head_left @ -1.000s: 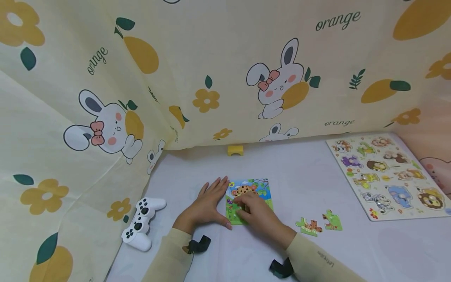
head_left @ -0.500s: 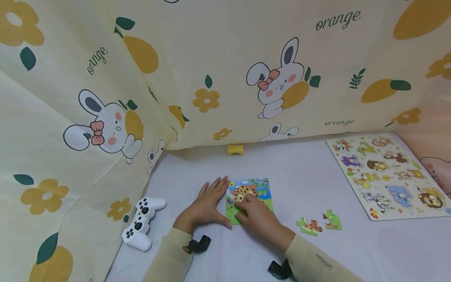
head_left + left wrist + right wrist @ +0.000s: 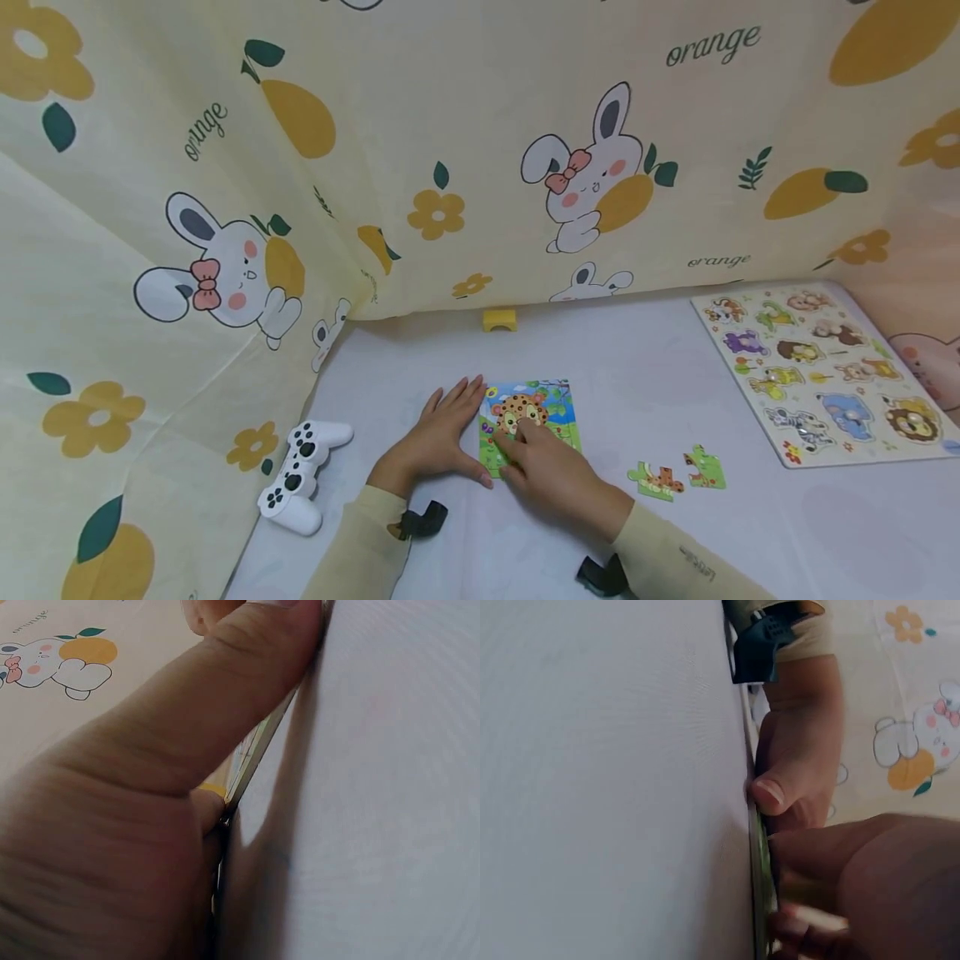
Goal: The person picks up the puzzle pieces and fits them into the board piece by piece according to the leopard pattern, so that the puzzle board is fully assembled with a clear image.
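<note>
A small square jigsaw puzzle [image 3: 558, 402] with a spotted leopard on a blue and green background lies flat on the white cloth. My left hand [image 3: 437, 442] rests spread along its left edge, thumb near the lower left corner. Over the lower middle of the picture, my right hand [image 3: 558, 475] presses down with a fingertip; its other fingers are bent and partly hidden. In the right wrist view the right hand [image 3: 885, 870] touches the puzzle's surface beside the left thumb [image 3: 770, 793]. Two loose puzzle pieces, one spotted [image 3: 657, 481] and one mostly green [image 3: 705, 467], lie to the right.
A white game controller [image 3: 305, 477] lies at the left. A board of animal shapes [image 3: 825, 375] lies at the far right. At the back stands a yellow arched block [image 3: 499, 320], below a printed curtain [image 3: 480, 275] that also encloses the left side.
My right hand has shifted slightly down and its index finger has straightened on the puzzle, showing more of the leopard's face. My left hand and the loose pieces stay put.
</note>
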Demonstrator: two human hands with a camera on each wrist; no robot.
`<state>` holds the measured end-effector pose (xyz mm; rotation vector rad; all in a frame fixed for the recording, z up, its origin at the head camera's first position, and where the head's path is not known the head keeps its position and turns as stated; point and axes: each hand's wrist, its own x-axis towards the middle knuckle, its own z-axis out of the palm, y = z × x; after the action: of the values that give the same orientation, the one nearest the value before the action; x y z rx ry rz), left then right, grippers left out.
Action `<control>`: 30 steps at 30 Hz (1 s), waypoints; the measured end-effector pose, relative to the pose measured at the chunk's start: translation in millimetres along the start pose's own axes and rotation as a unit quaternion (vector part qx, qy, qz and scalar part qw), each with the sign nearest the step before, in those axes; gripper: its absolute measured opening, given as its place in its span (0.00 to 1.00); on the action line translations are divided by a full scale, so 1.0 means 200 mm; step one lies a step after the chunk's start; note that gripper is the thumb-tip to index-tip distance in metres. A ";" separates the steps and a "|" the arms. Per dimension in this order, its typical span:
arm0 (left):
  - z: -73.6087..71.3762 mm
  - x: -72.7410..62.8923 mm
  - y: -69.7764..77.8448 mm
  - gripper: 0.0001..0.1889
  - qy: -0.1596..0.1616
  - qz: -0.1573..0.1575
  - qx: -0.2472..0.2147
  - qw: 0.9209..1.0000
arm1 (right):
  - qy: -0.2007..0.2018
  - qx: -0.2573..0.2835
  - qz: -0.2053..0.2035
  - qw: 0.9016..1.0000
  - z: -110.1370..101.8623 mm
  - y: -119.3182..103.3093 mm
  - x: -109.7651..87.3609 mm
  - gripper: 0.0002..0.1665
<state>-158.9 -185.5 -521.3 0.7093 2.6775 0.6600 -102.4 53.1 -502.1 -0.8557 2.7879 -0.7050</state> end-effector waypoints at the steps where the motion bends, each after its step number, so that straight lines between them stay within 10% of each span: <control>1: 0.00 0.00 0.00 0.80 0.000 0.001 0.001 1.000 | -0.003 0.024 0.001 1.000 -0.01 0.01 0.00 0.32; 9: 0.01 0.01 -0.01 0.80 0.001 -0.003 0.001 1.000 | -0.009 0.225 -0.010 0.974 -0.07 0.11 -0.06 0.33; 30: 0.00 0.01 0.01 0.81 0.001 -0.012 -0.009 1.000 | 0.091 0.423 -0.050 0.900 -0.29 0.45 -0.39 0.27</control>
<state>-159.4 -183.7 -521.5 0.6722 2.6746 0.6787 -98.3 185.6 -494.3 -0.7468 2.1654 -1.8820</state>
